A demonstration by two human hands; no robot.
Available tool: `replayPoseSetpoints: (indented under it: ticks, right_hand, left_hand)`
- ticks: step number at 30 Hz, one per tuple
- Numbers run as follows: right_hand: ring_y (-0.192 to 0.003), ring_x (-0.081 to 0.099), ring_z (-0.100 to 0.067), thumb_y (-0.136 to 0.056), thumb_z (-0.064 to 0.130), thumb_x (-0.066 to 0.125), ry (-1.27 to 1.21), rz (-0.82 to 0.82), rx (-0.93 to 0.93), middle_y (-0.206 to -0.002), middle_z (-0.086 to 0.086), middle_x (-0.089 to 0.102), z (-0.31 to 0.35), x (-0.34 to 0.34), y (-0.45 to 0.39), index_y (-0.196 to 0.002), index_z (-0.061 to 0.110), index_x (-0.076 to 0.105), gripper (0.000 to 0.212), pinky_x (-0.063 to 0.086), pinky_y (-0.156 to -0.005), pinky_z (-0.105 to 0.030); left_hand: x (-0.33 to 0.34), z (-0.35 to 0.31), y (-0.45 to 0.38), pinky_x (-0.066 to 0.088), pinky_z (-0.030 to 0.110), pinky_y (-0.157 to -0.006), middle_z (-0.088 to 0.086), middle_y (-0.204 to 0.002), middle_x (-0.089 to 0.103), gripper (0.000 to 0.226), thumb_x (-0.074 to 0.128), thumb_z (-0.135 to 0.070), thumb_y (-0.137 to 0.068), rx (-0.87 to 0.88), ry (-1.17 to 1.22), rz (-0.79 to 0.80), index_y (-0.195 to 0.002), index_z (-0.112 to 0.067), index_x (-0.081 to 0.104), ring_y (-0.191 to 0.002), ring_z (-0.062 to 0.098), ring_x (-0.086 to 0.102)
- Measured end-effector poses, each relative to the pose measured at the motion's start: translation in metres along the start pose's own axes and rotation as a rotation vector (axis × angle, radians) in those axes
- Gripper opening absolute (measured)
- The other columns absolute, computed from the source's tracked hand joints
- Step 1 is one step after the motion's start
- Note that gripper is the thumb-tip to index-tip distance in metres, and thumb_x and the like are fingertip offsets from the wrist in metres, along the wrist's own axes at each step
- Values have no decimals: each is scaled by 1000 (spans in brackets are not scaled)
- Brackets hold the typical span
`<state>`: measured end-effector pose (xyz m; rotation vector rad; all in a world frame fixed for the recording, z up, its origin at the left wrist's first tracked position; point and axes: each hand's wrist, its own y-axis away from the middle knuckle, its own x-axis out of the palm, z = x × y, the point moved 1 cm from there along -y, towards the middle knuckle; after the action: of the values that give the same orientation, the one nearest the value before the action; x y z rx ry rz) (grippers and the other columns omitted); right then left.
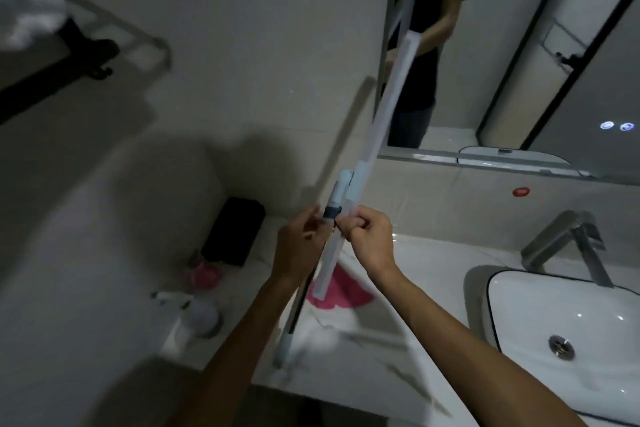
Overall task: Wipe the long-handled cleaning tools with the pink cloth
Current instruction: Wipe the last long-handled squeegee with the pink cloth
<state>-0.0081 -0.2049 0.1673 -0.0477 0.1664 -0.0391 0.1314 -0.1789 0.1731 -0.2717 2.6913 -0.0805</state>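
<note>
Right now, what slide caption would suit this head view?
Both hands, left hand and right hand, grip a pale-blue long-handled cleaning tool above the pink cloth on the counter.

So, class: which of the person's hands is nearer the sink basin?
Right. The right hand grips the pale long-handled tool on the side facing the sink basin; the left hand is beyond the tool, farther away.

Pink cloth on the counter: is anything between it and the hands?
Yes. Both hands, left and right, hold the pale long-handled tool above the countertop. The tool's lower end crosses in front of the pink cloth, which lies below the hands, untouched.
</note>
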Motion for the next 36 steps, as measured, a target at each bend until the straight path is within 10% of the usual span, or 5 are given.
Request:
replayPoseSetpoints:
  ticks: [6,12,21,29,36]
  right_hand:
    - [-66,69,-29,-79,31,70,11,152,121,-67,-6,71,-28,-3,43,-70,13,72,20,58,-66,-52]
    - [-48,57,-7,-99,11,61,-167,190,355,-72,-9,65,-17,1,88,-91,1,69,15,48,-45,-17]
    - [-73,61,-21,-99,7,60,-343,209,589,-84,-14,64,-8,32,148,-85,7,62,14,54,-69,-34]
    - [-71,57,-21,-97,1,59,-407,251,691,-83,-15,61,5,44,228,-81,7,61,17,48,-65,-33]
    - [-83,67,-19,-93,9,67,-363,299,849,-93,-11,68,-2,32,316,-98,8,60,8,60,-80,-32]
  left_hand:
    - [5,8,84,47,5,-66,-3,-100,68,22,63,-10,-94,-164,-105,-319,-116,-11,68,-81,-3,61]
    - [-13,16,154,53,21,-66,-7,-79,70,7,64,-18,-93,-242,-263,-255,-92,-17,70,-72,7,66]
    - [-52,15,253,31,22,-48,-2,-43,35,52,62,-27,-90,-508,-479,-225,-46,-16,36,-47,15,44]
    - [-72,46,359,35,24,-84,11,-128,58,48,62,-18,-95,-885,-192,-283,-138,-5,48,-121,28,57]
    - [-86,27,441,48,18,-68,-16,-95,72,49,48,20,-88,-404,501,-881,-118,-17,54,-92,6,67]
